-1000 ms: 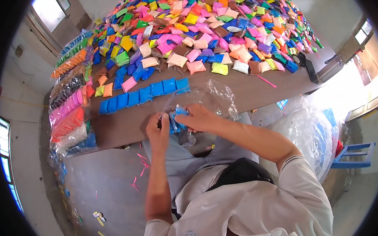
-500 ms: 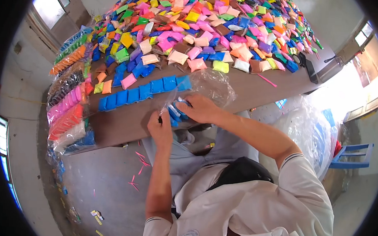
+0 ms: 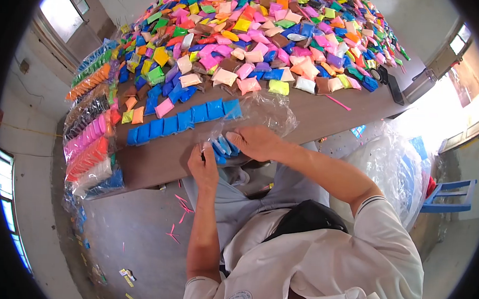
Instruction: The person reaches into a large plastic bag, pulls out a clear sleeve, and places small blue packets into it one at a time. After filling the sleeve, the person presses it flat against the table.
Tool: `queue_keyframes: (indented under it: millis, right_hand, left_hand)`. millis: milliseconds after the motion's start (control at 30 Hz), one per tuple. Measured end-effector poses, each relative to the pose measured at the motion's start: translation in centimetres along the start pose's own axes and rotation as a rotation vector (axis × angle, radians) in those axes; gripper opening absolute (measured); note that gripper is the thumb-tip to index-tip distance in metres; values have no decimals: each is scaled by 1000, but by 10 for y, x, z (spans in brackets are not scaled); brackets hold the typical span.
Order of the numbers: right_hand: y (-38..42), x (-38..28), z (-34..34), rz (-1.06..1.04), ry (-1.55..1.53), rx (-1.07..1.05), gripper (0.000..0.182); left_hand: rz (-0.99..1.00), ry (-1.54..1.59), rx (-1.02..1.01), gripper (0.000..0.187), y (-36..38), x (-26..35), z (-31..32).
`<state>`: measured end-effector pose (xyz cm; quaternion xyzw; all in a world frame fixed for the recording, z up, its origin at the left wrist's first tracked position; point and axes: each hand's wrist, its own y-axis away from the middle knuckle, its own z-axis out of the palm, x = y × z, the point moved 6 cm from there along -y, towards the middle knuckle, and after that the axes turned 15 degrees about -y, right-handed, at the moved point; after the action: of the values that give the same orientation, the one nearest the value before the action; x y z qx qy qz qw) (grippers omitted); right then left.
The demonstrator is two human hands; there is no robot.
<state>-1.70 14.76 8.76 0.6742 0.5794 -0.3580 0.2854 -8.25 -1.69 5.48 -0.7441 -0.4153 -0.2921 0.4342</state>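
Blue packets (image 3: 224, 147) are held in a small bunch between the two hands, over the near edge of the table (image 3: 148, 164). By the right hand (image 3: 258, 142) the bunch is grasped from the right, its thumb laid on the packets. The left hand (image 3: 203, 168) is curled just beside them, with film of a clear plastic bag (image 3: 273, 112) pinched at its fingertips; the exact grip is partly hidden. The bag is spread loosely on the table beyond the right hand.

Just past the hands, a slanting row of blue packets (image 3: 184, 119) is laid out, its right end overlapped by the bag's film. Farther off, the table is covered by a large heap of multicoloured packets (image 3: 265, 46). Along the left side, bagged stacks (image 3: 87, 137) are lined up by colour. At the far right, a metal container (image 3: 420, 85) is seen, and pink strips (image 3: 182, 205) are scattered on the floor below.
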Motion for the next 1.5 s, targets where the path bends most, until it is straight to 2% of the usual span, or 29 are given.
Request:
queue_keyframes:
  millis: [67, 167, 267, 367, 467, 567, 600, 700, 800, 900, 933, 1033, 1133, 1233, 1333, 1500]
  right_hand:
    - [0, -9, -20, -10, 83, 46, 41]
    - [-4, -33, -66, -252, 66, 288, 32]
    - [-21, -60, -103, -284, -80, 360, 22]
    - [-67, -54, -108, -510, 73, 406, 18]
    - [-133, -11, -91, -480, 68, 16, 19]
    - [-154, 2, -73, -169, 149, -358, 29]
    - [-155, 9, -63, -62, 183, -410, 43]
    - [-152, 8, -39, -57, 391, -596, 50]
    - [-133, -9, -32, -145, 573, -599, 53]
    - [-123, -3, -25, -130, 688, -591, 52]
    - [-124, 3, -21, -220, 711, -547, 50]
    - [-125, 12, -23, -118, 747, -593, 50]
    - [-134, -12, -45, -120, 501, -412, 53]
    - [-146, -22, -41, -156, 397, -435, 56]
    - [-154, -16, -20, -109, 434, -477, 57]
    - [-147, -17, 4, -236, 534, -429, 50]
  left_hand:
    - [-12, -25, -31, 28, 0, 0, -1]
    - [-22, -19, -45, 27, 1, -1, 0]
    - [-36, -7, -53, 25, 3, -6, 1]
    - [-22, 9, -37, 23, 2, -4, 1]
    - [-39, -7, -56, 21, 3, -7, 1]
    - [-46, -5, -78, 20, 2, -6, -1]
    - [-44, 1, -84, 20, 2, -3, -1]
    - [-8, -19, -79, 19, 1, -1, -3]
    - [60, -31, 12, 18, 2, 4, -5]
    - [35, -32, -31, 17, 0, 7, -4]
    - [54, -45, -33, 16, -1, 5, -4]
    - [86, -72, -29, 15, 1, 1, -3]
    - [77, -73, -13, 16, 1, 2, -4]
    - [82, -84, -17, 19, 0, 5, -6]
    - [79, -78, -22, 19, -1, 4, -5]
    - [72, -76, -37, 18, 0, 0, -5]
